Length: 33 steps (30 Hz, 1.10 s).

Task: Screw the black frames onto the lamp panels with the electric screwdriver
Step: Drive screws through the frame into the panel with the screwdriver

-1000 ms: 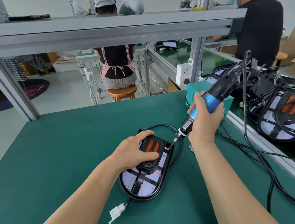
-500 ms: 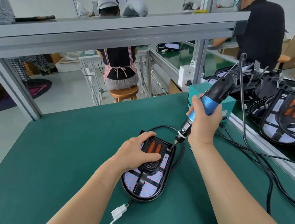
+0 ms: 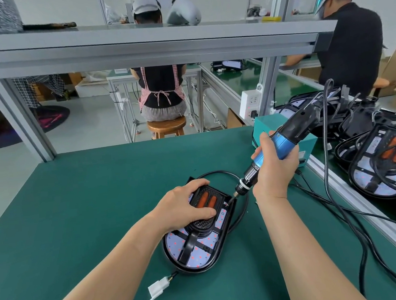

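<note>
Two hands engaged. Left hand (image 3: 185, 207) clasps the raised hub of the black frame (image 3: 190, 244), pinning it on the lamp panel (image 3: 202, 258) on the tabletop (image 3: 91, 217) (probably against twisting). Right hand (image 3: 274, 167) grips the electric screwdriver (image 3: 284, 140), tilted, bit at the frame's far right corner.

electric screwdriver (image 3: 284, 143) | bit lowered | apparently onto black frame (image 3: 190, 244) right corner

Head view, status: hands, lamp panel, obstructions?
Left hand holds black frame on lamp panel. Right hand grips electric screwdriver, bit at frame corner. Cable loops behind.
</note>
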### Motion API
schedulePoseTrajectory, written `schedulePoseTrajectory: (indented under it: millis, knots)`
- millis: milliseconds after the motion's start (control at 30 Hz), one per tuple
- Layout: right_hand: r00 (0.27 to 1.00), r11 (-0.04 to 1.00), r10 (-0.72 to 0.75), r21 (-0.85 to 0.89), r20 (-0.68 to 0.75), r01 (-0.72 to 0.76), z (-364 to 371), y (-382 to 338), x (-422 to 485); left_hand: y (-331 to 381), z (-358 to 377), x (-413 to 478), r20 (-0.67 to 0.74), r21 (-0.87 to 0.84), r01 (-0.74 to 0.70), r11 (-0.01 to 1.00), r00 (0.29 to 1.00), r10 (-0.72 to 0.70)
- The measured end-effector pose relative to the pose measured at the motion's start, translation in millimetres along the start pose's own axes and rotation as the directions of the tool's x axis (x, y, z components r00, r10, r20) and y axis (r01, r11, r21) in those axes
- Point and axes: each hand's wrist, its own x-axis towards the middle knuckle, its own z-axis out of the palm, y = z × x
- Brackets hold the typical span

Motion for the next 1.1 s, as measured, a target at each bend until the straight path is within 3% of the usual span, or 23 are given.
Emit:
schedulePoseTrajectory:
  millis: [300, 500, 700, 1100]
  knots:
    - [0.994, 1.000, -0.024, -0.009, 0.102, 0.025, 5.3, -2.7, -6.4, -0.5, 1.1, -0.7, -0.009, -0.026, 0.003, 1.000, 1.000, -0.003]
    - [0.996, 1.000, -0.010, -0.013, 0.092, 0.011, 6.7, -2.5, -4.5, -0.9, 0.7, -0.1, -0.004, -0.035, 0.012, 0.999, 1.000, -0.012]
    - [0.979, 0.998, 0.029, -0.068, 0.204, -0.015, 7.1, -2.0, -5.1, 0.1, 0.8, -1.2, -0.008, -0.036, 0.018, 0.999, 1.000, -0.018]
    - [0.970, 0.996, 0.027, -0.094, 0.240, -0.005, 8.0, -3.3, -7.3, -0.3, 1.9, -1.4, -0.027, -0.028, 0.008, 1.000, 1.000, -0.009]
